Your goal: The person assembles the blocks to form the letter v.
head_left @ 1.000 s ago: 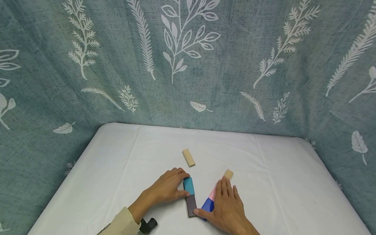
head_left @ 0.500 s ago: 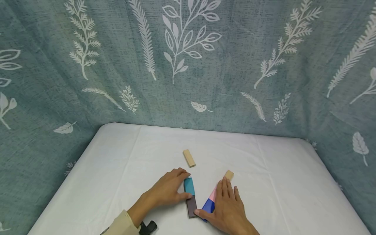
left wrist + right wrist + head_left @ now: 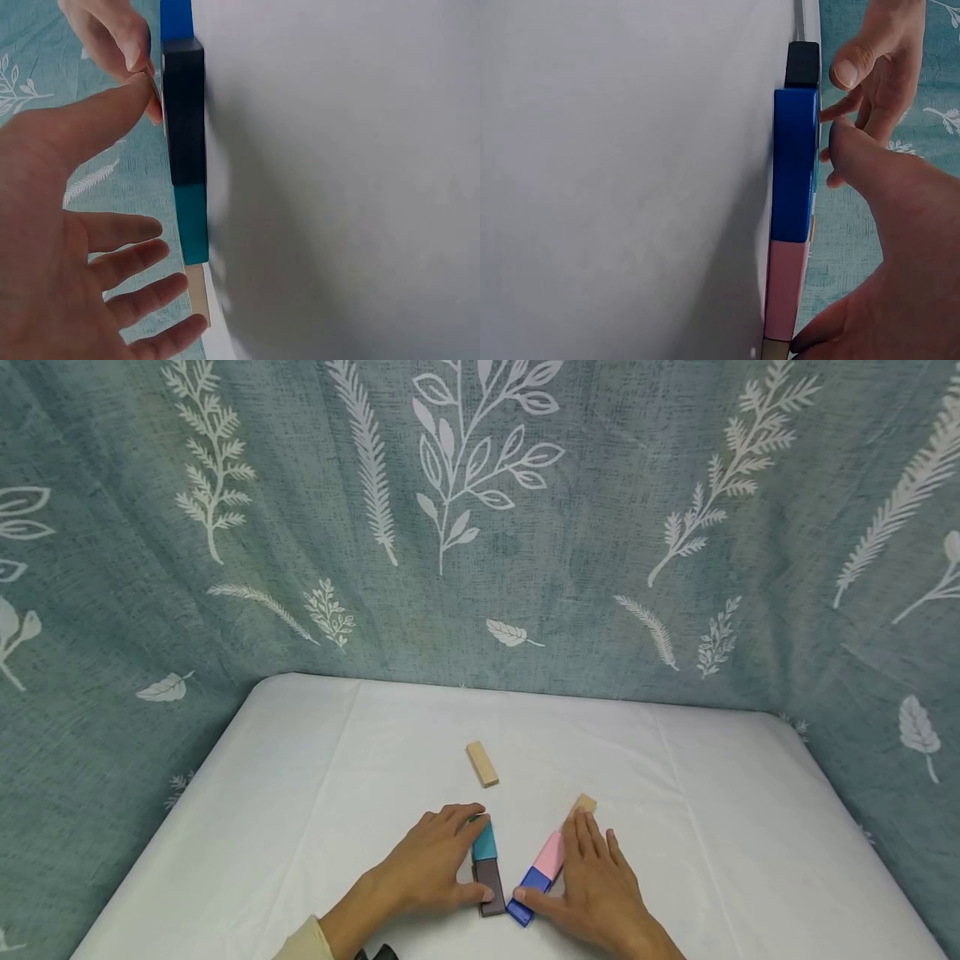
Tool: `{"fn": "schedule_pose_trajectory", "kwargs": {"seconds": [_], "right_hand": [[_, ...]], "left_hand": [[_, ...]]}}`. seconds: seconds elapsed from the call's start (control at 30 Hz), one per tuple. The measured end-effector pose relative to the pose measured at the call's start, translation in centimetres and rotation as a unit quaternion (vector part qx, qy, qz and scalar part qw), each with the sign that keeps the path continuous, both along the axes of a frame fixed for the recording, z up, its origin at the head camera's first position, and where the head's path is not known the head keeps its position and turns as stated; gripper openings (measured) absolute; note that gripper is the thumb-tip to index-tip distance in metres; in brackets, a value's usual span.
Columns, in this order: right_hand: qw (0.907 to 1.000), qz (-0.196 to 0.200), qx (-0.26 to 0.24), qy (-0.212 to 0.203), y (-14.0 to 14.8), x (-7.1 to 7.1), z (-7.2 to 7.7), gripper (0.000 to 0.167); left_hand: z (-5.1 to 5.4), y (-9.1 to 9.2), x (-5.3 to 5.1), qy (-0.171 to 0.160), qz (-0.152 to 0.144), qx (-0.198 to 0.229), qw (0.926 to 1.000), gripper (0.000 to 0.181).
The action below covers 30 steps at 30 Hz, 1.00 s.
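In the head view a teal block (image 3: 484,842) and a dark grey block (image 3: 489,875) lie end to end. A blue block (image 3: 531,891), a pink block (image 3: 551,853) and a plain wooden block (image 3: 587,803) form a slanted row on the right. The two rows converge at the near end into a V. My left hand (image 3: 427,868) rests its thumb over the dark grey block, its fingers by the teal block's far end. My right hand (image 3: 600,893) lies along the slanted row, fingers extended toward the wooden block, thumb over the blue one.
Another plain wooden block (image 3: 482,764) lies farther back on the white-covered table (image 3: 300,827). A patterned teal curtain (image 3: 585,527) hangs behind the table and along its sides. Part of a black device (image 3: 386,952) shows at the left wrist.
My left thumb has slid nearer me, from the teal and dark grey joint down onto the dark grey block. My right hand has shifted slightly right, uncovering more of the pink and blue blocks.
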State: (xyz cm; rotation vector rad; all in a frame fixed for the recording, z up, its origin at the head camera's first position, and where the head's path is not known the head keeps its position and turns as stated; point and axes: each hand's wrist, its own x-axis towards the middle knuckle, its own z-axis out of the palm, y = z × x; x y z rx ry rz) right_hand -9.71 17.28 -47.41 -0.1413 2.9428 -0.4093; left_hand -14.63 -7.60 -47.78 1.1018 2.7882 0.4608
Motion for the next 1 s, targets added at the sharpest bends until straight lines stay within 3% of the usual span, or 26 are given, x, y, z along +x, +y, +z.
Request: {"fn": "schedule_pose_trajectory", "kwargs": {"seconds": [1.0], "right_hand": [[0.9999,0.009,-0.001,0.013,-0.14,0.35,-0.50,0.130]], "left_hand": [[-0.52,-0.14,0.99,0.020,-0.007,0.000,0.9998,0.087]]}}
